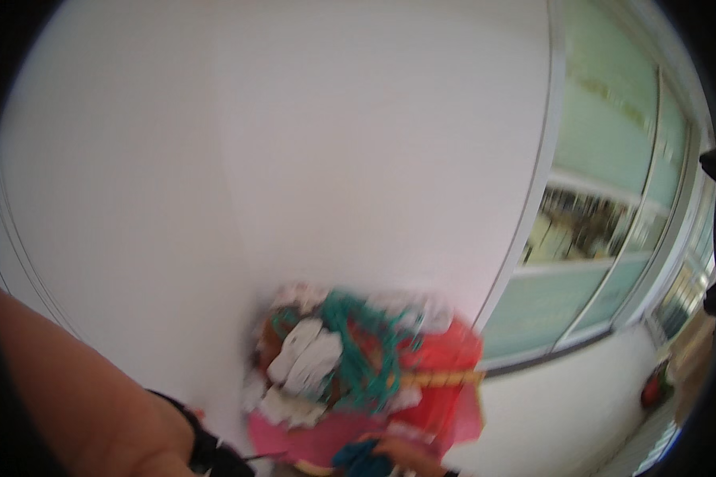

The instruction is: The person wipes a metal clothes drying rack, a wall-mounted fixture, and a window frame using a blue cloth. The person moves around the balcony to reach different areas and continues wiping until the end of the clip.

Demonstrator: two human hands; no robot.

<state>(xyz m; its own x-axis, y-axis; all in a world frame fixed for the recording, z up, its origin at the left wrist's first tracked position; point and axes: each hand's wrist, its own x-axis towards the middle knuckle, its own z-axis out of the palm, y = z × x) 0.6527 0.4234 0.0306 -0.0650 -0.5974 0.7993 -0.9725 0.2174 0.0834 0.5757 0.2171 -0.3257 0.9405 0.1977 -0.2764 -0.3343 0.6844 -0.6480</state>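
My right hand is low in the picture, with its fingers closed on a bunched dark blue cloth. The whole view is smeared by motion. On the left my left forearm reaches in, bare, with a black band at its lower end; the left hand's fingers are hidden. Just beyond my right hand lies a heap of waste: a tangle of green strands, crumpled white pieces, and red plastic sheeting. Pink material spreads along its near side.
A plain white wall rises behind the heap. To the right are framed window panes, mostly frosted green, with a see-through strip. Pale floor runs below them. A blurred red and dark object stands at the far right.
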